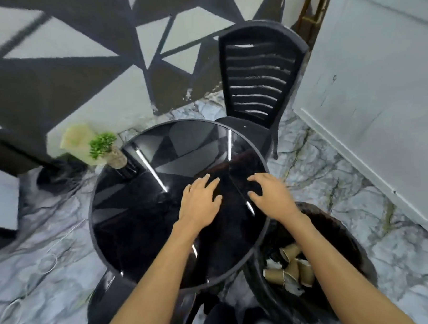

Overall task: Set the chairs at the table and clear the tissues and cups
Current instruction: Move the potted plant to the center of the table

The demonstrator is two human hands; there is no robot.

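Both bare hands hover over the round black glossy glass surface [136, 215], palms down: the left hand [200, 202] has its fingers [210, 184] spread and released, grasping nothing, and the right hand [271, 196] has its fingers [254, 178] loosely curled, also empty. A black slatted plastic chair [260, 80] stands pushed in at the far side of the surface, its seat partly under the rim. Just beside the surface on the right, a dark woven round bin [349, 254] on the marble floor holds several brown paper cups [295, 269] with crumpled white tissues [295, 290] among them. A small green potted plant [103, 145] stands at the far left edge.
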